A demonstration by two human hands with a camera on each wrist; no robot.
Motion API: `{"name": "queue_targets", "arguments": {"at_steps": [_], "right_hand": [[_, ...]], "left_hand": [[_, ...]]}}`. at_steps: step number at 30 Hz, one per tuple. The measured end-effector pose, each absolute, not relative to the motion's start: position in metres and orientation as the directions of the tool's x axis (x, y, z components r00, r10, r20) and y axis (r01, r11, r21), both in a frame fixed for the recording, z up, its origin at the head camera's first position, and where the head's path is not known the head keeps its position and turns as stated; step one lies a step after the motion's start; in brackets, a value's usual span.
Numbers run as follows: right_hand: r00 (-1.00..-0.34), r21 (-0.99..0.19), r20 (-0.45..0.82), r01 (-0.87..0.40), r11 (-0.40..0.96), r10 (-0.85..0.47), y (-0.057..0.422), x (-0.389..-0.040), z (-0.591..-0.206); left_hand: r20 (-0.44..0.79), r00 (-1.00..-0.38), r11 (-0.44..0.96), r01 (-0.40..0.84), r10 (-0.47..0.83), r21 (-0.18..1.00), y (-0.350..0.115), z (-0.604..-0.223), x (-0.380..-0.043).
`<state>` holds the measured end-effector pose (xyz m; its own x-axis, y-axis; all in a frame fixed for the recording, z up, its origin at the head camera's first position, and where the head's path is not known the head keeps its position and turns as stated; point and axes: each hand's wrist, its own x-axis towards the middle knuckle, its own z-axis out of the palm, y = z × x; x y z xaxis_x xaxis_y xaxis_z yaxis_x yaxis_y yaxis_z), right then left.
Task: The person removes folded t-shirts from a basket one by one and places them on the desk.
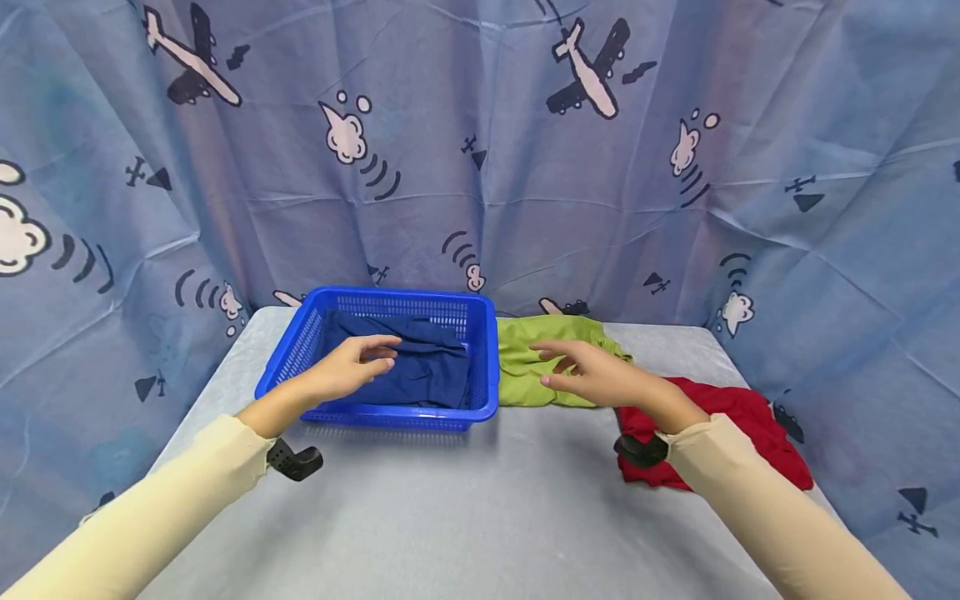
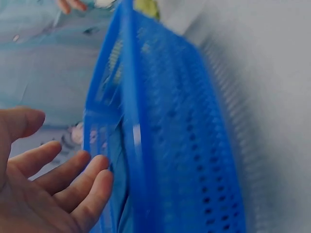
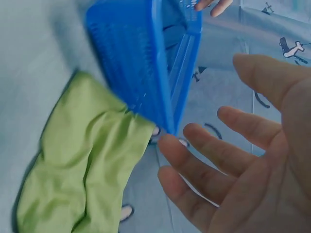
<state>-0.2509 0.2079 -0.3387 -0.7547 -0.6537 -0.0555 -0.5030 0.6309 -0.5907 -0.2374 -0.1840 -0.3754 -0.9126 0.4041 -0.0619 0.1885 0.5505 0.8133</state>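
A blue plastic basket (image 1: 489, 358) with perforated walls stands at the back left of the table, and a folded dark blue cloth (image 1: 431, 367) lies in it. My left hand (image 1: 348, 367) hovers over the basket with relaxed, spread fingers and nothing in them; the left wrist view shows its fingers (image 2: 92, 194) beside the rim. To the right of the basket lies a green cloth (image 1: 517, 367), flat and creased. Over it is my right hand (image 1: 588, 372), fingers loosely bent and empty. In the right wrist view the green cloth (image 3: 92, 160) lies below the palm.
A crumpled red cloth (image 1: 765, 442) lies at the table's right edge, partly behind the right forearm. The light grey table (image 1: 465, 517) stretches toward me. Behind and at both sides hangs a blue curtain (image 1: 465, 100) printed with airplanes. Each wrist wears a black strap mount (image 1: 300, 461).
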Motion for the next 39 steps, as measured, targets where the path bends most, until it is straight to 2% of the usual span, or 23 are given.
{"name": "queue_targets", "arguments": {"at_steps": [10, 27, 30, 35, 39], "right_hand": [[-0.72, -0.699, -0.064, -0.462, 0.546, -0.691, 0.159, -0.266, -0.341], [-0.702, -0.736, -0.114, -0.415, 0.535, -0.703, 0.114, -0.28, -0.358], [-0.724, -0.787, -0.147, -0.327, 0.523, -0.674, 0.106, -0.283, -0.36], [-0.762, -0.903, -0.253, -0.035, 0.429, -0.596, 0.092, -0.284, -0.362], [-0.774, -0.917, -0.338, 0.145, 0.371, -0.535, 0.076, -0.283, -0.367]], "left_hand": [[-0.148, -0.918, 0.601, 0.114, 0.369, 0.791, -0.215, -0.367, -0.251], [-0.154, -0.928, 0.707, 0.142, 0.338, 0.693, -0.241, -0.367, -0.256], [-0.187, -0.925, 0.725, 0.122, 0.331, 0.678, -0.244, -0.37, -0.258], [-0.274, -0.906, 0.763, 0.078, 0.323, 0.642, -0.245, -0.375, -0.261], [-0.37, -0.875, 0.792, 0.026, 0.313, 0.61, -0.247, -0.379, -0.264]]}}
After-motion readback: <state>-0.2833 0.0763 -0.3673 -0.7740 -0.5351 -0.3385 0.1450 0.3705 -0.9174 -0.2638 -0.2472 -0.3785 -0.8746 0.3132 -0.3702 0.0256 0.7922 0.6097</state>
